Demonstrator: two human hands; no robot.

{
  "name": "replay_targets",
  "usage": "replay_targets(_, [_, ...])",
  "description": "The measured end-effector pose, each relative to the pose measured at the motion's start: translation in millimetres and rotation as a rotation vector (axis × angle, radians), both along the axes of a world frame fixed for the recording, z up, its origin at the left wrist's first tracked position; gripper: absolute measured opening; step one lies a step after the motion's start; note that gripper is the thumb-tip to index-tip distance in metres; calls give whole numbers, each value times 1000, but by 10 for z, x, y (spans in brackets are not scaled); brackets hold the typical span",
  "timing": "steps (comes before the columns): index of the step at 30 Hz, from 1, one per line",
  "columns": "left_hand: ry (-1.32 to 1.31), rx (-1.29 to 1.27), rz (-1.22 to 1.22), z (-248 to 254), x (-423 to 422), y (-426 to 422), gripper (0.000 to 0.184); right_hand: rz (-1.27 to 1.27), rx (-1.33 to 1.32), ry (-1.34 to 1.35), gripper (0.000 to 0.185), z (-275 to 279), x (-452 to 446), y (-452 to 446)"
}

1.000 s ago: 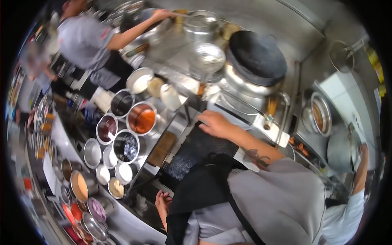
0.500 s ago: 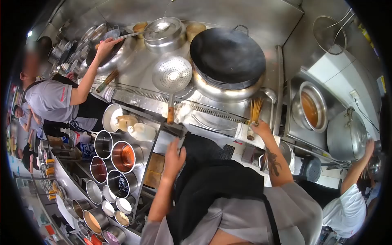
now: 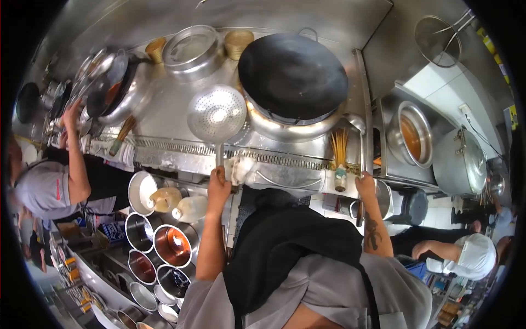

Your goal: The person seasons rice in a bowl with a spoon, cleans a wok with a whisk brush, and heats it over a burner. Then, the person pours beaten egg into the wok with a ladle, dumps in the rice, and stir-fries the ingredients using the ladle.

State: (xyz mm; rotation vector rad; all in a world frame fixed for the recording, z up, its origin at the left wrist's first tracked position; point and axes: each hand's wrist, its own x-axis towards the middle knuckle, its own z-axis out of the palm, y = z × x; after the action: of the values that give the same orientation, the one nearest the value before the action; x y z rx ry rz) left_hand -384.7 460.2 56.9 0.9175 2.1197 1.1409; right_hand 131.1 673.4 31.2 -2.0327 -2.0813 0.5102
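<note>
My left hand (image 3: 219, 185) is closed round the handle of a perforated strainer (image 3: 217, 114), whose round bowl lies over the steel stovetop. On the right, my right hand (image 3: 366, 185) is closed on the long handle of a ladle (image 3: 356, 122), its bowl up beside the wok. Between the two tools a black wok (image 3: 293, 77) rests on a round steel burner ring. A bamboo brush (image 3: 339, 156) stands upright just left of my right hand. A white cloth (image 3: 241, 168) lies beside the strainer handle.
Pots of sauce (image 3: 172, 244) and two plastic jugs (image 3: 190, 209) stand at lower left. A co-worker (image 3: 52, 183) handles another wok at far left. At right are a bowl of brown liquid (image 3: 410, 134), a lidded pot (image 3: 461, 162) and another person in white (image 3: 474, 256), bent over.
My left hand has moved up and closed on the strainer handle. My right hand has left the bamboo brush and taken the ladle handle. The person at right has bent down, away from the pot.
</note>
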Motion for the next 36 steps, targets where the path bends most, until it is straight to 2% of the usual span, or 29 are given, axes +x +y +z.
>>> replay_targets(2, [-881,-226,171,-7,-170,88,38,81,27,176,42,-13,-226,80])
replay_targets(4, [-1275,9,173,-42,-218,246,30,30,-5,90,42,195,-648,145])
replay_targets(6, [-1656,254,188,-98,-205,311,22,12,-156,-90,43,49,-879,251])
replay_targets(7, [-1589,243,146,-116,-178,367,19,5,-226,-172,44,-9,-949,321])
replay_targets(10, [-1401,213,219,48,-111,505,11,100,-352,-160,51,107,-1002,459])
replay_targets(13, [-1117,169,285,405,15,440,8,50,-328,259,51,113,-718,513])
replay_targets(16, [-919,182,299,646,93,342,11,-140,-501,1057,42,498,-700,178])
replay_targets(17, [-864,174,297,678,100,331,12,-395,-751,1153,32,455,-671,130])
replay_targets(20, [-731,155,287,748,117,286,15,-503,-897,1101,33,246,-414,27])
replay_targets(22, [-652,128,317,827,131,215,15,-450,-849,1158,32,532,-334,-109])
replay_targets(24, [-604,141,312,834,158,111,18,-287,-756,1169,32,1159,-470,-320])
replay_targets(25, [-583,159,316,906,193,95,19,-165,-798,1258,51,1238,-450,-349])
replay_targets(26, [-563,177,314,974,217,85,21,-58,-853,1305,56,1478,-578,-375])
replay_targets(28, [-581,180,327,984,202,45,23,243,-883,1229,55,1798,-906,-307])
replay_targets(30, [-586,178,307,952,196,-11,21,460,-963,1023,58,2015,-1383,-188])
replay_targets(32, [-608,156,310,1021,249,-63,22,741,-746,879,63,1912,-2041,-113])
replay_targets(36, [-633,156,290,1059,374,-154,26,987,-476,1012,65,1303,-3449,-227])
